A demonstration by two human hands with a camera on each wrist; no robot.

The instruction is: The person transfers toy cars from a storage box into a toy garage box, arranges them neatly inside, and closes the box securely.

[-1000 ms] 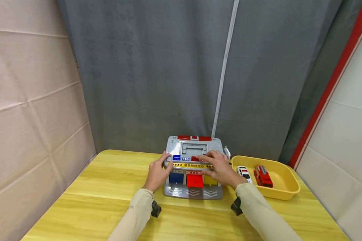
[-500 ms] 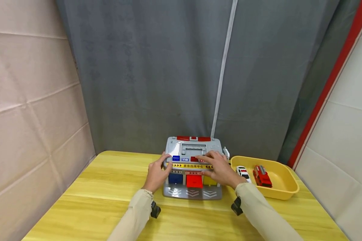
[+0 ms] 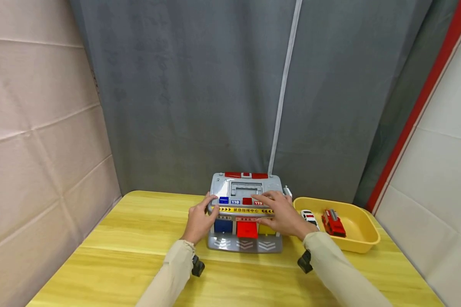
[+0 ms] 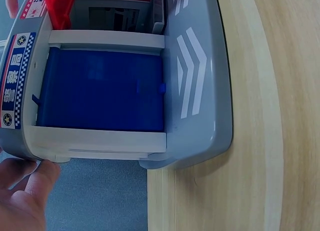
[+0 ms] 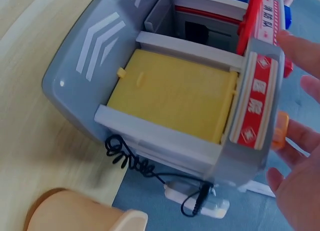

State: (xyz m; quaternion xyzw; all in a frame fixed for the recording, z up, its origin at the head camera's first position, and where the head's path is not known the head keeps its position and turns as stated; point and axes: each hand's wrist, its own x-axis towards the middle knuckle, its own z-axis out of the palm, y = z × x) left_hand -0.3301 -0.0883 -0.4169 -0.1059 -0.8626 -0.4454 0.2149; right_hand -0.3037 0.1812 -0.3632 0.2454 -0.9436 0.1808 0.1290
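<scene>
A grey toy rescue garage [image 3: 243,245] stands on the table with its blue door [image 4: 102,88] and yellow door [image 5: 172,93] down. The red door [image 3: 247,229] between them is swung up and outward, and its bay shows dark inside. At the garage's upper left corner, my left hand [image 3: 199,217] holds the edge between thumb and fingers. My right hand [image 3: 284,213] reaches over the upper right with fingers extended, the index fingertip right by the red button [image 3: 247,201]. A blue button [image 3: 223,200] sits farther left. An orange button [image 5: 281,130] shows beside the right fingers.
Right of the garage, a yellow tray [image 3: 363,236] holds a white toy car [image 3: 309,217] and a red toy fire truck [image 3: 333,222]. A black coiled cord [image 5: 145,166] hangs at the garage's right side with a white handset [image 5: 200,203]. A grey curtain [image 3: 192,106] hangs behind the table.
My right index finger has lifted slightly off the red button and shifted right, so more of the button and the 119 label shows. The left hand stays in place.
</scene>
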